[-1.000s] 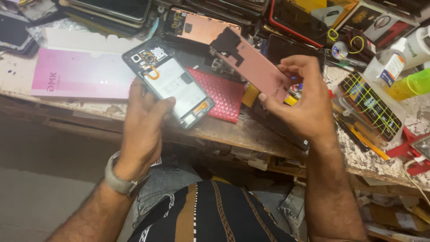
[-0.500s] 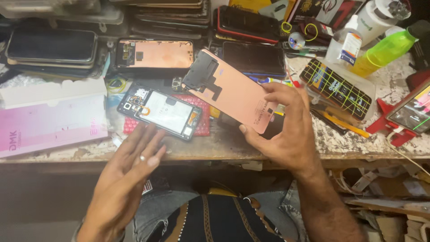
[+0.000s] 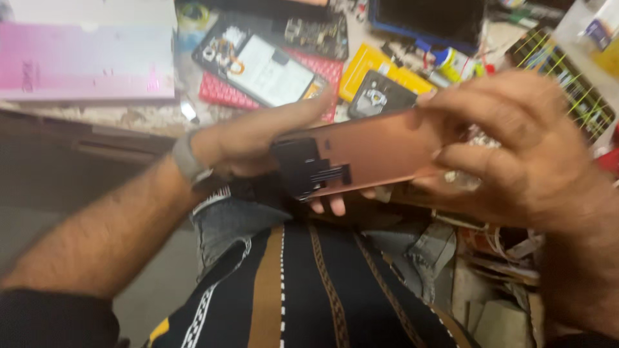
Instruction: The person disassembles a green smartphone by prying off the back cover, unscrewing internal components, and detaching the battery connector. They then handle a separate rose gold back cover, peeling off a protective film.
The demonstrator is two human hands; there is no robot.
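Both hands hold a copper-coloured phone display panel flat over my lap, its black flex patch at the left end. My right hand grips its right end with thumb and fingers. My left hand supports it from behind, fingertips showing under its lower edge. A grey watch is on my left wrist. On the bench behind lies an opened phone body with its white battery and circuit parts facing up, on a red mat.
A pink flat box lies at the bench's left. A yellow case with a dark camera part, a dark screen and a striped green-black pad crowd the right. The bench edge runs across the frame.
The opened phone body was set down on the red mat. My left hand came off it and now supports the copper panel, which both hands lowered over my lap.
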